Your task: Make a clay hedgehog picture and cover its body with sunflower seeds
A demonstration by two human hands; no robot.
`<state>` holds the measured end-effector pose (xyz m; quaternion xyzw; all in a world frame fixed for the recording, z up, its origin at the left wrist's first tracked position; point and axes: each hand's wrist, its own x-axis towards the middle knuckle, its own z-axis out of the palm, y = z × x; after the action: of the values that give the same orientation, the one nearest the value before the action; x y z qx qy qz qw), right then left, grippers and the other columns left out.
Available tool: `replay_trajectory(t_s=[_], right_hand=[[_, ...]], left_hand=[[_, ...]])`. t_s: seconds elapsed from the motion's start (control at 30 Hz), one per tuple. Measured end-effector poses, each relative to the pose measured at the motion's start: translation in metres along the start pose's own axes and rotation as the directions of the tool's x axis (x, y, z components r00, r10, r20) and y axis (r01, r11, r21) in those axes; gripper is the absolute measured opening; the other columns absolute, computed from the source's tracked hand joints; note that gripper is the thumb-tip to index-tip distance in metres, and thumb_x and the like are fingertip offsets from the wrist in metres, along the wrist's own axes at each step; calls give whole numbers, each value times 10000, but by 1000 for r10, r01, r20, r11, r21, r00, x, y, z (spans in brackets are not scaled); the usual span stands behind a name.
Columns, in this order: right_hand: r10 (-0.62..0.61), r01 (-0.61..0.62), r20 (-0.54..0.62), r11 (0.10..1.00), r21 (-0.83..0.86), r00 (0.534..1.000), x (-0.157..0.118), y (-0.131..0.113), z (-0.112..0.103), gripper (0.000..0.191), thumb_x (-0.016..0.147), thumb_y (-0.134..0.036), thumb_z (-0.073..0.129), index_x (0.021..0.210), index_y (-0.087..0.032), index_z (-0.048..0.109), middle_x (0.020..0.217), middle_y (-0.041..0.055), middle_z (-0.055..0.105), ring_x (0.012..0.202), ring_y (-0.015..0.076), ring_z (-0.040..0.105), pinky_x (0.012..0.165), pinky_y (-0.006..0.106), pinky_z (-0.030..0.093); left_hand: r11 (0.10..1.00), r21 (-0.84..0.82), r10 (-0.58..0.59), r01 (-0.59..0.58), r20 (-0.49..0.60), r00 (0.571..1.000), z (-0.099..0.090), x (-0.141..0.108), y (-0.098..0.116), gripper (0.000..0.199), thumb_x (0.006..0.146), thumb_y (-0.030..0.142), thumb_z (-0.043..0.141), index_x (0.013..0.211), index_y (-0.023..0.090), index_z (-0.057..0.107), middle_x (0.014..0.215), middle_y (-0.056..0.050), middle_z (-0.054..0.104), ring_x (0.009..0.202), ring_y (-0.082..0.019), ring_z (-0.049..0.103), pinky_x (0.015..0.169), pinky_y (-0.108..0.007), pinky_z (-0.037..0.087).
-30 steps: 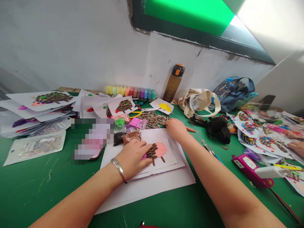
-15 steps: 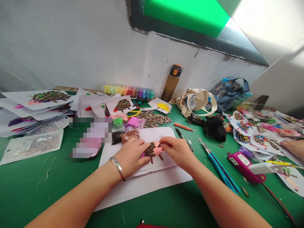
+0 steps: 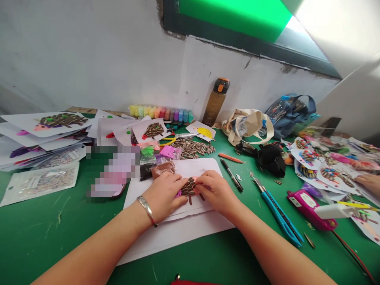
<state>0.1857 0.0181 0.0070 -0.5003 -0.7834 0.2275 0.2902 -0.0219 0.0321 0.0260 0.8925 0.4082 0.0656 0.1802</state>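
A clay hedgehog picture (image 3: 188, 187) lies on white paper (image 3: 208, 164), with striped sunflower seeds stuck along its body and brown legs below. My left hand (image 3: 168, 194) rests flat over its left part, fingers stretched out and holding the sheet down. Thumb and forefinger of my right hand (image 3: 216, 194) are pinched together at the right end of the seed rows, touching the pink clay; the seed between them is mostly hidden by the fingertips. Behind the paper lies a pile of loose sunflower seeds (image 3: 194, 148). A bag of brown clay (image 3: 163, 169) sits just beyond my left hand.
Right of the paper lie a black pen (image 3: 231, 175), an orange pencil (image 3: 230, 158), a blue utility knife (image 3: 280, 215) and a magenta glue device (image 3: 311, 209). Finished pictures (image 3: 56, 120) are stacked at left. A bottle (image 3: 215, 103) stands by the wall. Another person's hand (image 3: 368, 183) is at far right.
My right hand has shifted slightly left and brought the sunflower seed down against the clay beside the seed rows. My left hand has stayed in place.
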Motion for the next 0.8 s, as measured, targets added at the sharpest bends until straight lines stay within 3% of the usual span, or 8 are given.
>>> replay_trajectory(t_s=[0.8], right_hand=[[-139,134,-25,980,-147,990,2,8,13,121,855,-113,603,837,-187,697,771,36,604,776,174,530,731,298,426]], left_hand=[[1000,29,-10,10,-10,1000,2,1,0,380,823,343,639,1163,184,578,1118,-82,612,1018,-280,515,921,-434,405]])
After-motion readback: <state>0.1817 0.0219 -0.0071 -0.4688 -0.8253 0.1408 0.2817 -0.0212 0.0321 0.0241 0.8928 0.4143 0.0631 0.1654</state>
